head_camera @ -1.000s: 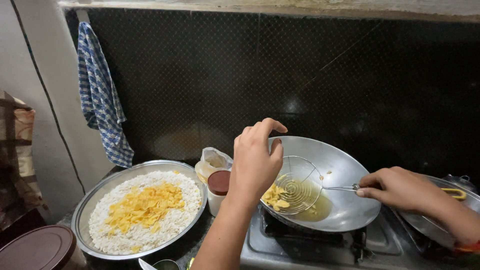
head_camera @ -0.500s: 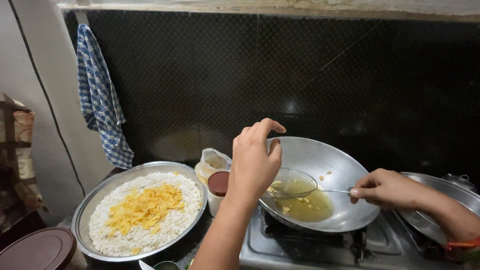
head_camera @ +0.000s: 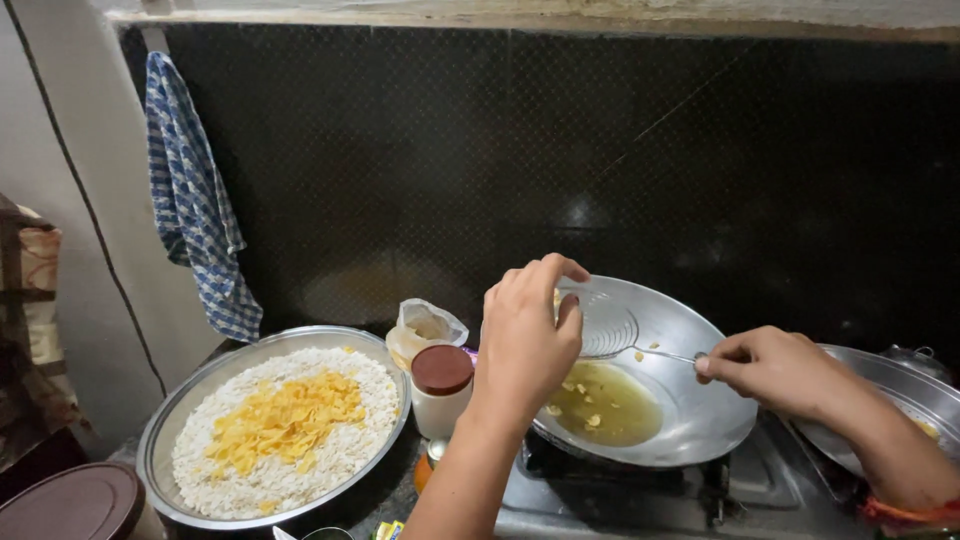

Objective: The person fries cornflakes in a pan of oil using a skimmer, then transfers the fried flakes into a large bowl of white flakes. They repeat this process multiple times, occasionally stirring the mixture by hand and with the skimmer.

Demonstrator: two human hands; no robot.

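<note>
Over the wok (head_camera: pixel 690 400) of oil on the stove, our right hand (head_camera: pixel 770 368) pinches the wire skimmer's (head_camera: pixel 608 328) handle while our left hand (head_camera: pixel 525 340), fingers curled, drops yellow flakes (head_camera: pixel 585 395) in, so frying is underway and skimming needs a steady lift.
</note>
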